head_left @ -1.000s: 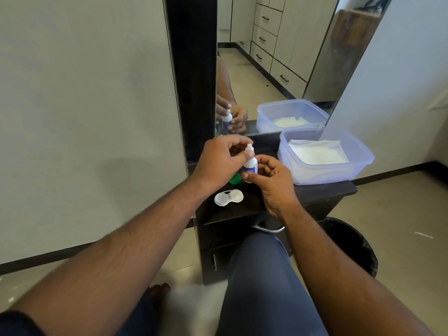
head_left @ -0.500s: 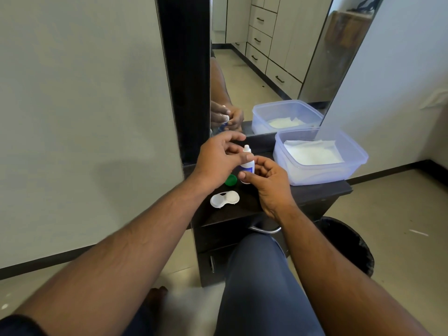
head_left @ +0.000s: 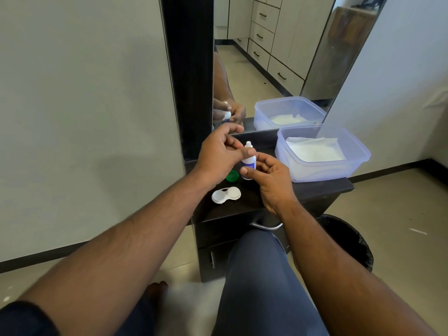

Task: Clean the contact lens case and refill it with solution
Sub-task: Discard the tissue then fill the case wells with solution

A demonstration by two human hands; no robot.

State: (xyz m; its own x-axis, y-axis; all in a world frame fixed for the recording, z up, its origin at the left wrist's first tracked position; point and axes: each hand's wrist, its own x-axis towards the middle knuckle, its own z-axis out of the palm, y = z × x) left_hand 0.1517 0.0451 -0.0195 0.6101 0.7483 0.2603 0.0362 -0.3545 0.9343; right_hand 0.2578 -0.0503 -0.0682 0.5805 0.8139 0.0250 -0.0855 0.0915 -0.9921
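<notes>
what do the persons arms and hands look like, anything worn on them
Both forearms are bare from above the elbow down. A dark navy sleeve edge shows only at the left upper arm. The left hand and right hand wear no gloves, and no rings, watch or bands are visible on the fingers or wrists.

Legible text: none for you to log. The small solution bottle (head_left: 248,161) at centre frame, held upright in your right hand (head_left: 269,180), carries a blue label, but its print is too small and blurred to read. No other item shows markings.
</notes>
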